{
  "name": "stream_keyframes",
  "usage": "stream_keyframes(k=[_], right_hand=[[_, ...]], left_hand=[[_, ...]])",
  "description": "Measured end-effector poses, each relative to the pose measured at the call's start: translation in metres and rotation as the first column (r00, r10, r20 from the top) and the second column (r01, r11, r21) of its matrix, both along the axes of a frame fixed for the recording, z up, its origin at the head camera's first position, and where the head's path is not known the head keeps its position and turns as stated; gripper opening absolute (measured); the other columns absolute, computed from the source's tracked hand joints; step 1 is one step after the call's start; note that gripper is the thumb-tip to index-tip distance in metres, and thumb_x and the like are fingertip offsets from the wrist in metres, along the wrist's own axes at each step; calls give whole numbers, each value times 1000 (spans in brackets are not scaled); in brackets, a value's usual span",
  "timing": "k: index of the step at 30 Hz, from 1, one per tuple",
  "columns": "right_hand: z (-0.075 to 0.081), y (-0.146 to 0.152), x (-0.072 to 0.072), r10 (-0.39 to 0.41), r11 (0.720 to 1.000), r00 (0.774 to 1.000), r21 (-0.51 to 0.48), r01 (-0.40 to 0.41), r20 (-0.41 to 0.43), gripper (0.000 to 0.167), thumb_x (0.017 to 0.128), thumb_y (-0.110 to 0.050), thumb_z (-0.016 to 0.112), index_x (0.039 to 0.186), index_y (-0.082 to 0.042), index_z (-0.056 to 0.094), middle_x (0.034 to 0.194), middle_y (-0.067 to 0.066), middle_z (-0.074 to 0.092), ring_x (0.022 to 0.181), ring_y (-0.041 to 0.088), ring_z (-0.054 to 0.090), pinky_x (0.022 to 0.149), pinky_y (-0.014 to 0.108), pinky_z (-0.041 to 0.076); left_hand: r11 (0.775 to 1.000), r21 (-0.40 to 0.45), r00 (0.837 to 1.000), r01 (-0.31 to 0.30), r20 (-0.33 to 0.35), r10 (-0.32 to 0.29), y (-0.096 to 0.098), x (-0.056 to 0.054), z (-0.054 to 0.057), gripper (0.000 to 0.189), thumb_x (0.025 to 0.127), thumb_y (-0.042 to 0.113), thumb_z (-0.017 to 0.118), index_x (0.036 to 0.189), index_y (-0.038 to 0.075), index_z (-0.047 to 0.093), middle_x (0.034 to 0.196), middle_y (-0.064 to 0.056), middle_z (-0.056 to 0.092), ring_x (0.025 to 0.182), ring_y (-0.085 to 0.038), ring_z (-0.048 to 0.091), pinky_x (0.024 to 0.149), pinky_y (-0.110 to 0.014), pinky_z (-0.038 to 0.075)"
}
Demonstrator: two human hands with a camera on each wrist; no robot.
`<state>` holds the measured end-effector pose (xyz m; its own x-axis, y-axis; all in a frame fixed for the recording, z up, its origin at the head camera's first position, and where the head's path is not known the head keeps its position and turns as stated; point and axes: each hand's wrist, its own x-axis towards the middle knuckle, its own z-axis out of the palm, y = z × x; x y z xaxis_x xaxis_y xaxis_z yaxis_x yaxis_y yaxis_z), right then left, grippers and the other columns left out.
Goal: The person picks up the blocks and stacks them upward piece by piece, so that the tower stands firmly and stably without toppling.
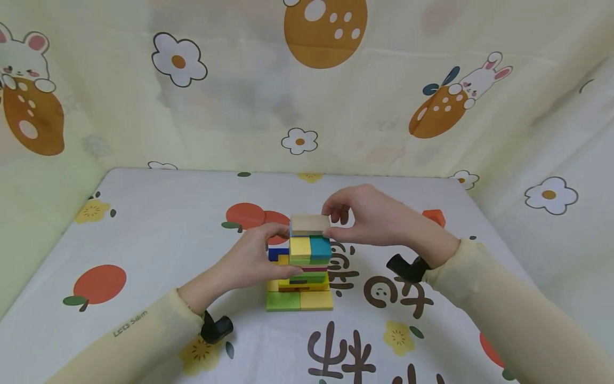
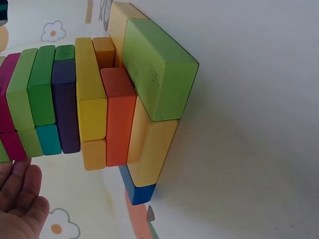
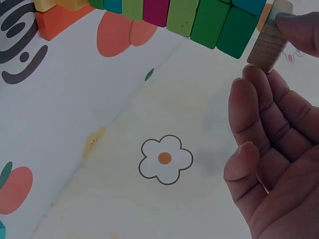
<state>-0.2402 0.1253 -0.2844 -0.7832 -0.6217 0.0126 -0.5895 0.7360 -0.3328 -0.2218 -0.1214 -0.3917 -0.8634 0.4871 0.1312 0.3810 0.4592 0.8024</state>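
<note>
A tower of coloured wooden blocks [image 1: 300, 248] stands on the cloth-covered table, with a green block [image 1: 283, 301] at its base. At the top, my right hand [image 1: 371, 216] pinches the right end of a plain wooden block [image 1: 310, 224] between thumb and fingers. The right wrist view shows this block's grained side beside a dark green block [image 3: 238, 32]. My left hand [image 1: 249, 256] is spread around the tower's left side, thumb across the front. Its curved fingers [image 2: 32, 181] are beside the upper blocks in the left wrist view; firm contact is unclear.
A blue block [image 2: 137, 194] sits low by the tower's base. Farther right, an orange block [image 1: 434, 217] lies behind the right forearm. Printed cloth [image 1: 158, 229] covers the table, and a patterned curtain [image 1: 240, 106] hangs behind it.
</note>
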Motion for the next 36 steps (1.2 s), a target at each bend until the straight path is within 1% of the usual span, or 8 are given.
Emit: stream_keyframes(k=[7, 13, 23, 29, 31, 36], right_hand=[[1, -3, -1, 14, 1000, 1000, 20, -14, 11, 26, 86, -21, 81, 107, -8, 73, 89, -2, 69, 84, 14, 63, 77, 30, 56], [1, -3, -1, 9, 999, 1000, 37, -10, 29, 25, 86, -22, 81, 106, -9, 73, 90, -2, 69, 84, 14, 63, 77, 29, 56], [1, -4, -1, 22, 999, 999, 44, -23, 23, 25, 87, -23, 81, 105, -10, 73, 89, -3, 69, 84, 13, 63, 77, 29, 56], [2, -3, -1, 27, 998, 999, 48, -28, 22, 25, 87, -24, 81, 105, -10, 72, 90, -2, 70, 84, 13, 63, 78, 32, 57], [3, -3, -1, 31, 998, 999, 47, -32, 23, 27, 87, -25, 81, 108, -9, 72, 91, -2, 70, 85, 13, 63, 78, 32, 57], [4, 4, -1, 14, 1000, 999, 25, -15, 36, 38, 93, -31, 76, 122, -7, 69, 98, 0, 71, 91, 14, 64, 76, 31, 55]], left_hand=[[1000, -4, 1000, 3, -5, -3, 1, 1, 1, 62, 78, 32, 89, 129, 6, 63, 123, -6, 70, 121, -29, 62, 101, -53, 54], [1000, 0, 1000, 5, -2, -5, 1, 2, 2, 62, 78, 31, 89, 128, 6, 63, 123, -6, 70, 123, -31, 61, 103, -55, 52], [1000, -10, 1000, 0, -8, 0, 0, 4, 3, 62, 78, 31, 89, 128, 6, 63, 124, -7, 70, 123, -30, 62, 102, -53, 53], [1000, -21, 1000, -5, -12, 4, 1, 3, 3, 64, 78, 32, 89, 129, 5, 63, 125, -7, 70, 124, -31, 61, 103, -53, 53], [1000, -23, 1000, -8, -11, 7, 1, 3, 3, 64, 77, 32, 89, 129, 5, 63, 126, -7, 69, 124, -31, 61, 103, -54, 53], [1000, -20, 1000, -10, -8, 10, 0, 3, 3, 63, 77, 32, 89, 129, 6, 63, 125, -7, 70, 125, -31, 61, 104, -55, 52]])
